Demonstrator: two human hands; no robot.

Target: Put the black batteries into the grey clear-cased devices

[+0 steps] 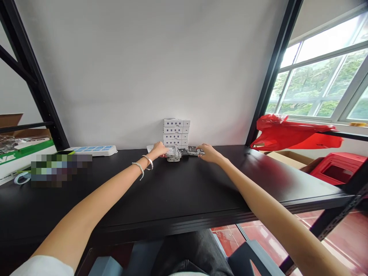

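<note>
Two hands of mine over black table (172,191). I'd steady small metallic stack (173,155) lightly at edge, pieces level so none slide. Stack sits beside left hand (156,150), before white boxes (176,130); flat parts (193,150) lie at right hand's (211,154) fingertips. Whether either hand grips, I can't tell.

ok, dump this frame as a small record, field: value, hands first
left_hand: left hand, fingers at the stack of small pale parts; grip unclear
right_hand: right hand, fingers at the flat dark-and-silver pieces; grip unclear
left_wrist: two bracelets
behind_parts: stacked white boxes
surface: black table
table_left: white power strip, tape roll
far_right: red plastic bag, window
</note>
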